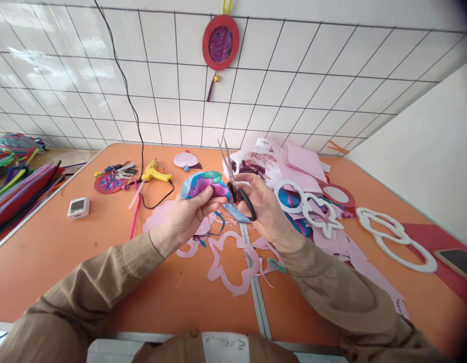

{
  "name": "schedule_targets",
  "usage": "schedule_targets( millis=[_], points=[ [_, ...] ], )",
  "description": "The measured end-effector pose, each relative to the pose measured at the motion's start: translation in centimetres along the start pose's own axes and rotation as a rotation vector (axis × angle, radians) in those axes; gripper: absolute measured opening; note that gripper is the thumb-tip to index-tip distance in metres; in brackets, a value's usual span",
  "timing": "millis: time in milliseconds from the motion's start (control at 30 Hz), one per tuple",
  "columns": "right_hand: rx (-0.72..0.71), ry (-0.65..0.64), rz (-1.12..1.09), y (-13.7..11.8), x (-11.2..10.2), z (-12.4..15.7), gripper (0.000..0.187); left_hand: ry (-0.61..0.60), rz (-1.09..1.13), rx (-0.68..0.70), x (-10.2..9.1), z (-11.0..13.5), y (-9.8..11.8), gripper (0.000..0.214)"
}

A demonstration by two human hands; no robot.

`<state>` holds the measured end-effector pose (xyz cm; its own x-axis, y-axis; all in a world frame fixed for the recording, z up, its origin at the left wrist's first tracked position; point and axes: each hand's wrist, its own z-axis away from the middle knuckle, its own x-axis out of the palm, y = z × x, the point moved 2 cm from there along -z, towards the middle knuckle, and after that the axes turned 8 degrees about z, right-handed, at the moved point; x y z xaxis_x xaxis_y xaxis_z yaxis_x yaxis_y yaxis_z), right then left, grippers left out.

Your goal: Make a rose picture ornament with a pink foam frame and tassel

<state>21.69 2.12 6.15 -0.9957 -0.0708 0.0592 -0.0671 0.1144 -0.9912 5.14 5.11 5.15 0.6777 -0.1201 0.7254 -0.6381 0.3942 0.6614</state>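
Observation:
Above the middle of the table, my left hand pinches a piece of shiny printed fabric in blue, purple and green, thumb on top. My right hand has its fingers in the black handles of a pair of scissors. The blades point up and away, close to the fabric's right end, and stand slightly apart. Below both hands lie pink cut-out scraps with flower-shaped openings. A light blue strip lies just under the scissors.
A yellow glue gun with a black cord lies at left, near keys and a white box. White frames, pink sheets and a plastic bag crowd the right. A red round ornament hangs on the tiled wall.

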Motion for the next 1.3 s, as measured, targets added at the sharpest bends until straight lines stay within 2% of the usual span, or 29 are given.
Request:
schedule_targets(
  millis=[233,367,467,733,867,1067,1200,1300],
  points=[
    [-0.032,0.128,0.056,0.2,0.5,0.5,0.062,-0.026,-0.080,-0.082,0.5,0.8,-0.5,0.024],
    [-0.038,0.138,0.087,0.2,0.2,0.4,0.056,-0.056,-0.112,-0.108,0.4,0.7,-0.5,0.021],
    [-0.037,0.141,0.080,0.3,0.1,0.3,0.051,-0.058,-0.125,-0.138,0.1,0.6,-0.6,0.032],
    [-0.041,0.115,0.133,0.3,0.2,0.3,0.046,0.081,-0.016,-0.203,1.0,1.0,-0.3,0.026],
    [-0.053,0.127,0.124,-0.1,0.1,0.4,0.046,0.098,0.005,-0.173,1.1,1.3,-0.3,0.030],
    [-0.094,0.125,0.201,-0.2,0.1,0.5,0.044,-0.018,-0.048,-0.136,0.6,1.0,-0.3,0.018],
    [-0.146,0.074,0.239,-0.4,-0.1,0.6,0.045,-0.080,-0.062,-0.033,0.3,0.5,0.3,0.009],
    [-0.165,-0.014,0.282,-0.8,-0.5,0.7,0.045,-0.115,-0.076,0.047,0.1,0.0,1.3,0.004]
  ],
)
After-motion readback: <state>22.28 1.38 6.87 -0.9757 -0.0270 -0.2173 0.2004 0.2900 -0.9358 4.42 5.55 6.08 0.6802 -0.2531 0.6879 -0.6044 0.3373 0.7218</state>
